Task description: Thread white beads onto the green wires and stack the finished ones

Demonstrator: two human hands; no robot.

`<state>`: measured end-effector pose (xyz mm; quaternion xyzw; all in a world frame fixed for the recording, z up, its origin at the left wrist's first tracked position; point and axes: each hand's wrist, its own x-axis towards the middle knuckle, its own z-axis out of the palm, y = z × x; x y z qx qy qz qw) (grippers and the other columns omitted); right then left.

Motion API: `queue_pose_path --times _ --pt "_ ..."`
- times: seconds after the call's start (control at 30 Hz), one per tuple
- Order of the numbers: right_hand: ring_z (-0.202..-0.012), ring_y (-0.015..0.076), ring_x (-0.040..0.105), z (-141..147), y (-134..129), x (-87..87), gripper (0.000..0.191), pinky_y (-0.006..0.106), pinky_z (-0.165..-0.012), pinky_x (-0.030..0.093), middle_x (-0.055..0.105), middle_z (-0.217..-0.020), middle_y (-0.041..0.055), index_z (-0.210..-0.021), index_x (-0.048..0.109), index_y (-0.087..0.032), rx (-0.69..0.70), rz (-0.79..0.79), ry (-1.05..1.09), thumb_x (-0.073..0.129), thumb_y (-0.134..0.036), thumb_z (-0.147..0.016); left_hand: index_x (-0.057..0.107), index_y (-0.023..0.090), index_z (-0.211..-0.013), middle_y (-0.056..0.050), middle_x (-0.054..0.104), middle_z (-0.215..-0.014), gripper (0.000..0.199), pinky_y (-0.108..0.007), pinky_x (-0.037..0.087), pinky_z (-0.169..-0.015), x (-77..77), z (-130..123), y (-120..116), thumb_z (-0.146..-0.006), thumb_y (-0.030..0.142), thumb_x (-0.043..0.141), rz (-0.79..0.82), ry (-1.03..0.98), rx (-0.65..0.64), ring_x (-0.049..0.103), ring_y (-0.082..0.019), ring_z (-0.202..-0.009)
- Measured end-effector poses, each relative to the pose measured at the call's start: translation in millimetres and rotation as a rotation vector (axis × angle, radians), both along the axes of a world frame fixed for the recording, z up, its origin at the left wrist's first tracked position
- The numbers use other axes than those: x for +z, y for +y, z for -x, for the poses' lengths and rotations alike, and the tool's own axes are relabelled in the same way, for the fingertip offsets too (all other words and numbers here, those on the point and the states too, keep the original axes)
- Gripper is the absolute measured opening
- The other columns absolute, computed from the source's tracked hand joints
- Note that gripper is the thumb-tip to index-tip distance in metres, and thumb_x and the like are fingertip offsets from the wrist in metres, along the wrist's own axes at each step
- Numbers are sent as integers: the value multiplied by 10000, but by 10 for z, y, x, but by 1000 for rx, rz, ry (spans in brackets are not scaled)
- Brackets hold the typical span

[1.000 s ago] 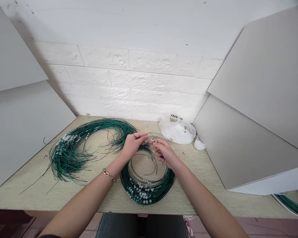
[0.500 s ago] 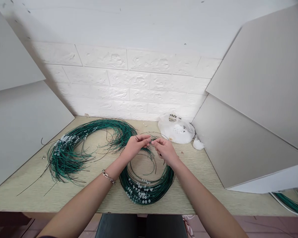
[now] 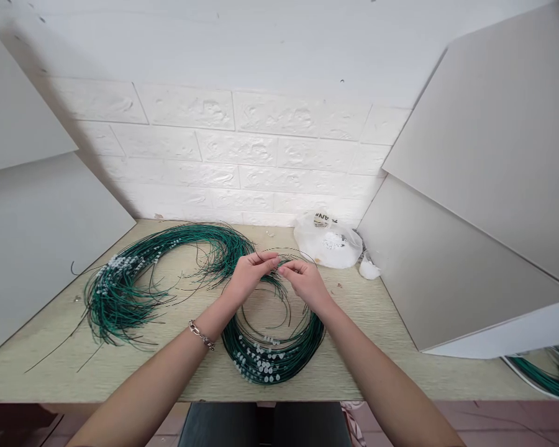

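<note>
Over the far side of a coiled bundle of dark green wires (image 3: 302, 357) with white beads, my two hands almost meet at the fingertips. My left hand (image 3: 254, 270) pinches a thin dark wire. My right hand (image 3: 304, 279) is closed in a pinch at the same spot, on the wire's other side. A thin loop of wire arcs just beyond the fingers. To the left lies a larger curved bundle of green wires (image 3: 190, 234), its loose ends spread out and white beads clustered on it. The exact wire ends between my fingertips are too small to make out.
A clear plastic bag (image 3: 328, 245) of white pieces stands by the back wall, with a small white bundle (image 3: 368, 268) beside it. Grey panels (image 3: 447, 248) flank the table (image 3: 354, 379). More green wire (image 3: 547, 375) lies at the far right.
The whole view has shifted slightly. My hands remain together above the coil, with the fingers of my right hand turned a little.
</note>
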<state>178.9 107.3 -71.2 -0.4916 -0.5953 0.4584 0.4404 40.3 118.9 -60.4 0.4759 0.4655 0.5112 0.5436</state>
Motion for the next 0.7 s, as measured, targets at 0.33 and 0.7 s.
queue_pose_path --times 0.33,0.7 --pt "-307 17 188 -27 -67 147 235 162 -301 136 276 -358 -103 -670 541 -143 224 195 371 630 -353 -612 628 125 -802 -35 613 -758 279 -139 351 -444 47 293 305 -576 284 666 -40 -291 205 478 -35 -526" --pt "-309 7 180 -188 -162 259 144 135 -272 131 321 -383 -98 -674 547 -123 855 425 575 638 -233 -649 644 148 -790 -71 629 -870 168 -250 376 -776 9 -1015 776 -734 195 492 -683 727 -391 536 -154 -827"
